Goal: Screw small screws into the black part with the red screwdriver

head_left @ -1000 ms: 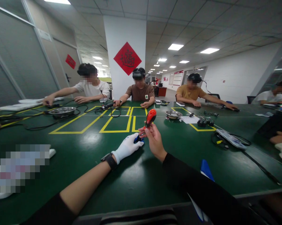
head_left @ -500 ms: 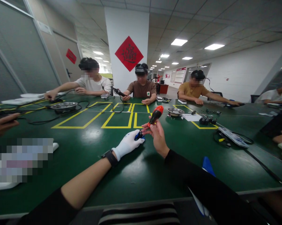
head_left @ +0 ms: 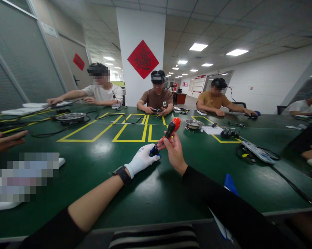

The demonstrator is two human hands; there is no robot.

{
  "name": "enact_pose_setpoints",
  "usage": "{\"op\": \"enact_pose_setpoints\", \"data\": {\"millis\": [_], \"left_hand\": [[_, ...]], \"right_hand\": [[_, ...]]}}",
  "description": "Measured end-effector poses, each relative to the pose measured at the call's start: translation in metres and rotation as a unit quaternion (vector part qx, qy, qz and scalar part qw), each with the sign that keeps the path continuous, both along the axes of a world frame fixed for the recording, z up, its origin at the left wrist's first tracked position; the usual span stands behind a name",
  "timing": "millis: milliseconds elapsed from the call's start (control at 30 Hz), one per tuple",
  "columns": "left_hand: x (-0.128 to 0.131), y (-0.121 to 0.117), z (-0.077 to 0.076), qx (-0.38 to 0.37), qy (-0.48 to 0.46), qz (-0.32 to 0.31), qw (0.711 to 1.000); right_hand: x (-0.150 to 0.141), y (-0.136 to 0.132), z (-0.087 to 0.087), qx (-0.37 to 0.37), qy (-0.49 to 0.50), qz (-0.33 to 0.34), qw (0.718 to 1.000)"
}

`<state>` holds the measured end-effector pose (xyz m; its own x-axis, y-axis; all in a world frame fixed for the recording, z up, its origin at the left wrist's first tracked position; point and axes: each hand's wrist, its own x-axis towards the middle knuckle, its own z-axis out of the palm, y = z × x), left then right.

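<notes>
My left hand (head_left: 142, 159), in a white glove, is closed around a small blue and black part (head_left: 154, 151) just above the green table. The fingers cover much of that part, so its kind does not show. In my bare right hand (head_left: 176, 152) is a screwdriver (head_left: 173, 127) with a red and black handle, pinched near the base of the handle. It is tilted, handle up and to the right, with the shaft pointing down toward the blue and black part. Whether the tip touches the part cannot be made out.
Yellow tape (head_left: 130, 140) marks rectangles on the green table (head_left: 106, 193). Metal bowls (head_left: 194, 123) stand farther back, beside several black parts (head_left: 229, 133). A white power strip (head_left: 258, 151) with cables lies at the right. Several people sit around the table.
My hands and the screwdriver have barely moved. Across the table, the person in brown has brought a black device down between both hands. The hand at the far left has shifted slightly right.
</notes>
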<state>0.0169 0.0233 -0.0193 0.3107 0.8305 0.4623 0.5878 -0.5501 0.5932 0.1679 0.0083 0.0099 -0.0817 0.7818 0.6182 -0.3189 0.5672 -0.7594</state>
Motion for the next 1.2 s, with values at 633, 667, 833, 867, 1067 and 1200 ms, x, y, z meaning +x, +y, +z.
{"op": "enact_pose_setpoints", "data": {"millis": [633,667,833,867,1067,1200], "left_hand": [[0.000,-0.005,0.006,-0.020,0.012,-0.006,1.000],[0.000,-0.005,0.006,-0.022,0.010,-0.007,1.000],[0.001,-0.005,0.006,-0.032,0.009,-0.005,0.999],[0.001,-0.005,0.006,-0.035,0.008,-0.004,0.999],[0.002,-0.007,0.007,-0.036,-0.005,0.002,0.999],[0.003,-0.008,0.009,-0.037,-0.009,0.000,0.999]], "right_hand": [[0.001,-0.001,0.002,-0.006,0.014,0.002,1.000],[0.000,-0.001,0.002,-0.007,0.015,0.002,1.000],[-0.001,0.001,0.002,-0.019,0.019,-0.017,1.000],[-0.001,0.002,0.002,-0.020,0.020,-0.022,0.999],[0.002,0.002,0.002,-0.022,0.022,0.005,0.999],[0.003,0.001,0.003,-0.016,0.019,0.024,0.999]]}}
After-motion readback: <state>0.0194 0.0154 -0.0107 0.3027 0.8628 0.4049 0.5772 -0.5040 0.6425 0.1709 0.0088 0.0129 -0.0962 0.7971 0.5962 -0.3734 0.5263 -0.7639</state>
